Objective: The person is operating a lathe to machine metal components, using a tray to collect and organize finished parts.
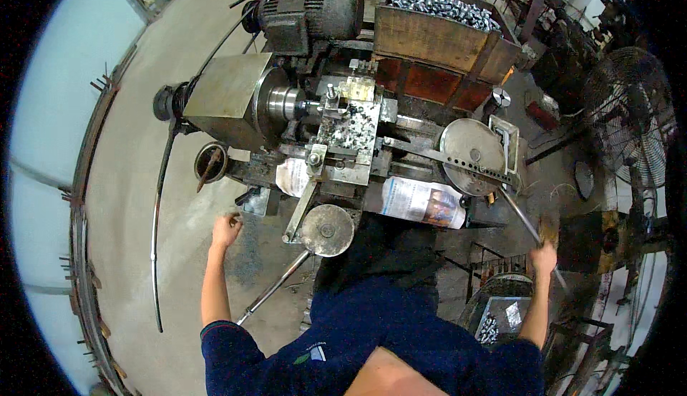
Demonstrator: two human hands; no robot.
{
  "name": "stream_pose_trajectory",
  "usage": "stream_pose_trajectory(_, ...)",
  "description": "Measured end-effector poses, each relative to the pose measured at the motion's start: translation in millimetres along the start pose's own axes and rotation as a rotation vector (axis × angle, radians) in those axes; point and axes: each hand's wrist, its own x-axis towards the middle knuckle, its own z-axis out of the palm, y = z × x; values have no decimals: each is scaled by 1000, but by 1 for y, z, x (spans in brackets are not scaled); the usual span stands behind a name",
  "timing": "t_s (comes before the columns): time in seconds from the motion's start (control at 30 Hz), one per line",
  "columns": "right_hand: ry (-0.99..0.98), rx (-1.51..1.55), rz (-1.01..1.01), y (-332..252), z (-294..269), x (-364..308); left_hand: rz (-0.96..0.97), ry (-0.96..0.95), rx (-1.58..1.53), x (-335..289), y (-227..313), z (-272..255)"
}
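My right hand [544, 258] is wrapped round a long metal lever [521, 217] that runs up to a large round disc [469, 154] on the right of the lathe. My left hand [227, 230] is raised at the left with its fingers curled together; what they hold, if anything, is too small to make out. Nearest to it are the lathe's front edge and a smaller round disc [328, 230] with its own metal lever [275, 288]. In the middle, the chuck [285, 102] faces a tool slide [349, 134] strewn with metal chips.
Behind the lathe stand a motor [315, 13] and a wooden crate [436, 36] heaped with small metal parts. A printed sheet [424, 202] lies along the lathe's front. At lower right is a tray [509, 301] with small metal pieces; a caged fan [626, 109] stands far right.
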Motion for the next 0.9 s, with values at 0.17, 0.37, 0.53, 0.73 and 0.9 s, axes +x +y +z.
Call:
stream_pose_trajectory(0.17,-102,374,-210,-25,-8,-113,-49,-108,-61,-42,8,8)
stream_pose_trajectory(0.37,-312,769,-76,-70,-9,-165,-22,-105,-44,-42,8,18)
stream_pose_trajectory(0.53,-346,1005,-2,-72,4,-177,-31,-126,-145,-34,19,23)
stream_pose_trajectory(0.73,-297,368,1,-55,17,-155,-3,-137,-270,-19,13,29)
stream_pose_trajectory(0.9,-269,27,62,-26,-23,-71,38,-16,-73,10,-3,10)
